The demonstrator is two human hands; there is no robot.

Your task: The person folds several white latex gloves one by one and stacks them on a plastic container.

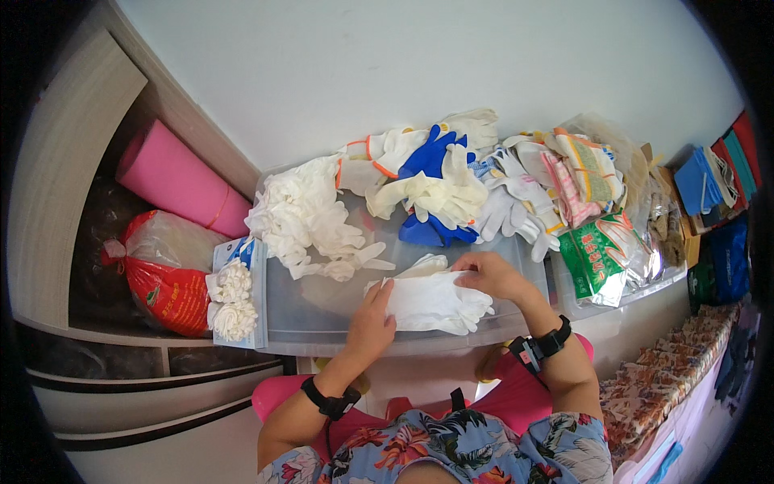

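A flat stack of white fabric gloves (423,302) lies near the front of a translucent plastic bin lid (314,330). My left hand (372,317) is at the stack's left, cuff end, its fingers on the edge. At the upper right edge, my right hand (487,275) pinches the white fabric between thumb and fingers. A heap of loose white gloves (302,212) lies behind to the left. Cream rubber gloves (435,196) rest over blue-coated gloves (432,151) behind the stack. Grey-white knit gloves (508,199) are piled farther right.
Rolled white gloves (233,299) sit on a blue-and-white box at the lid's left, beside a red plastic bag (175,290) and a pink roll (181,181). A green-and-white glove packet (595,257) and folded striped gloves (586,166) lie at right. A wall (423,60) stands behind.
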